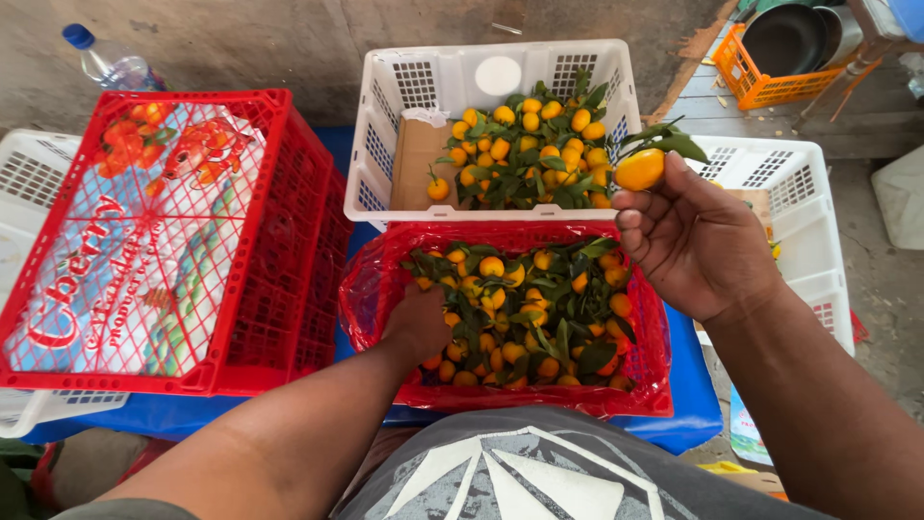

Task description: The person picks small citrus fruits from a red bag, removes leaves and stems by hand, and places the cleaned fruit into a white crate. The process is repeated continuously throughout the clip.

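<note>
My right hand holds up a small orange citrus fruit with green leaves on its stem, above the right side of a red crate lined with red plastic. That crate is full of small orange fruits with leaves. My left hand reaches into the crate's left side, fingers buried among the fruit; whether it grips one is hidden. Behind the red crate stands a white crate with more leafy fruit and a piece of brown cardboard.
An upturned red crate with a printed plastic sheet sits at left, over a white crate. Another white crate is at right. A plastic bottle, an orange basket holding dark pans, and a blue surface are around.
</note>
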Demonstrator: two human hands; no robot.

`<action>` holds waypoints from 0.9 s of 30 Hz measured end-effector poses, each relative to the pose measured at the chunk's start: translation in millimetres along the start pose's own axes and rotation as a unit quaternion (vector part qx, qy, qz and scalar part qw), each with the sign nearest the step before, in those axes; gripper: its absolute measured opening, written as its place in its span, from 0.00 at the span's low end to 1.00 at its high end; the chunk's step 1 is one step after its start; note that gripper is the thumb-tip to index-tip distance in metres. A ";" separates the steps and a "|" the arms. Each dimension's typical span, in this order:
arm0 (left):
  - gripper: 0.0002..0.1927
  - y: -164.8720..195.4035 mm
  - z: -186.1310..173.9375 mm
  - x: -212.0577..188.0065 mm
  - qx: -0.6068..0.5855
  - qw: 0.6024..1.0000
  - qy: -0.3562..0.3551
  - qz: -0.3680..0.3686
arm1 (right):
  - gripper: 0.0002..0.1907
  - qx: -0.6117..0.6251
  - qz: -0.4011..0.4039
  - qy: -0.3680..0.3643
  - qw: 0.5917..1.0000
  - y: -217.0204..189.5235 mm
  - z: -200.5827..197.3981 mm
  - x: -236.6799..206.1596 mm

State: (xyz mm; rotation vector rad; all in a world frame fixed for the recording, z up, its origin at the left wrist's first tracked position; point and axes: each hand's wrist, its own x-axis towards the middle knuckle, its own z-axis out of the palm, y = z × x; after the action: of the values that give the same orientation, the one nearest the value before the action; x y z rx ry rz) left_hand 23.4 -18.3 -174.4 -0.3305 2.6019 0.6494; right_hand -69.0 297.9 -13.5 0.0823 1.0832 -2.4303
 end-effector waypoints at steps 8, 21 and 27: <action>0.26 9.2 2.5 0.6 0.067 0.997 -0.018 0.039 | 0.20 -0.025 0.023 0.049 0.998 9.4 -36.5 13.4; 0.18 -14.6 7.6 -3.9 -0.064 0.995 0.073 0.020 | 0.28 -0.706 0.247 0.025 0.663 173.0 -70.8 77.3; 0.17 7.6 -21.7 -18.8 -0.285 0.950 0.101 0.076 | 0.16 -0.458 0.154 0.047 0.874 157.9 -58.1 65.3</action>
State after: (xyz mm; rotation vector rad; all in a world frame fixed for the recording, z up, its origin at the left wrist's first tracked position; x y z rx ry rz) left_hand 29.8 -20.2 -145.4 -0.3868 2.5942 1.5003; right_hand -64.4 222.8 -177.5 0.0510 1.9747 -1.4478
